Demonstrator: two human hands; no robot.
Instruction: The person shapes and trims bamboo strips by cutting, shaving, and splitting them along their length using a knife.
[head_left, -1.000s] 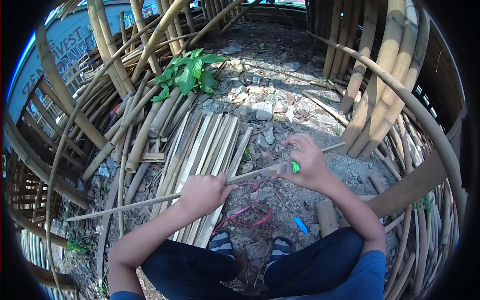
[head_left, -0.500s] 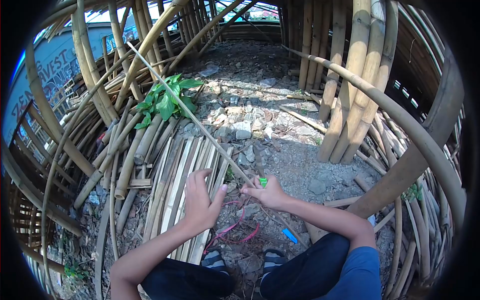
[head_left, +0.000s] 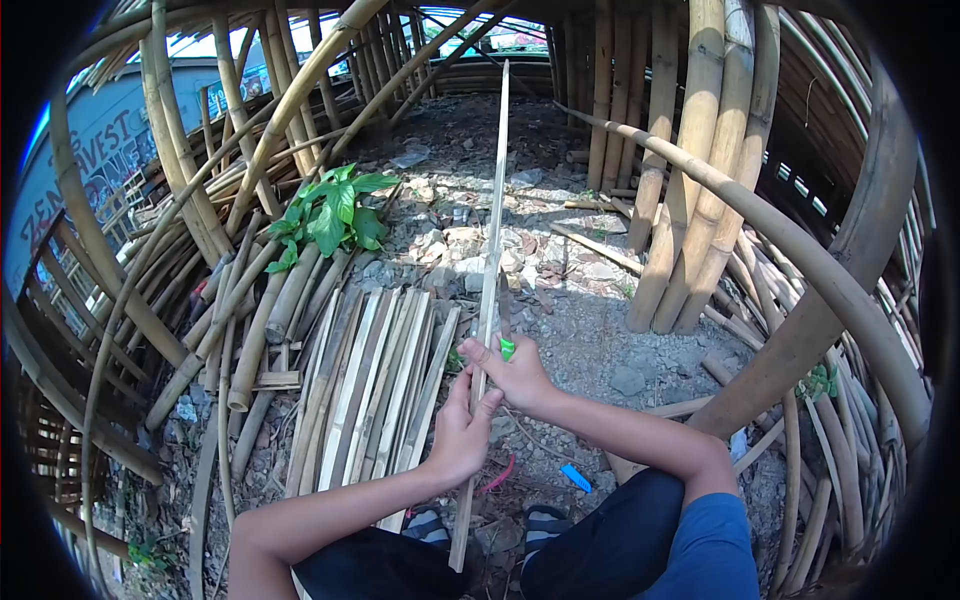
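Note:
A long, thin bamboo strip (head_left: 494,240) stands nearly upright in view, running from between my feet out toward the rubble. My left hand (head_left: 462,430) is closed around its lower part, thumb along one side. Just above, my right hand (head_left: 512,372) grips the strip with thumb and fingers. That same hand also holds a knife with a bright green handle (head_left: 507,348); its dark blade (head_left: 504,308) points away from me beside the strip. Part of the handle is hidden by my fingers.
Several split bamboo slats (head_left: 365,400) lie to the left, near whole poles and a leafy plant (head_left: 332,212). A small blue object (head_left: 576,478) and a pink ribbon (head_left: 498,474) lie by my feet. Upright bamboo poles (head_left: 712,170) and a curved pole (head_left: 790,240) stand on the right.
The strip has swung from slanting left to nearly straight ahead. My left hand, open and apart from the strip before, has moved right and closed on it. The right hand has shifted slightly.

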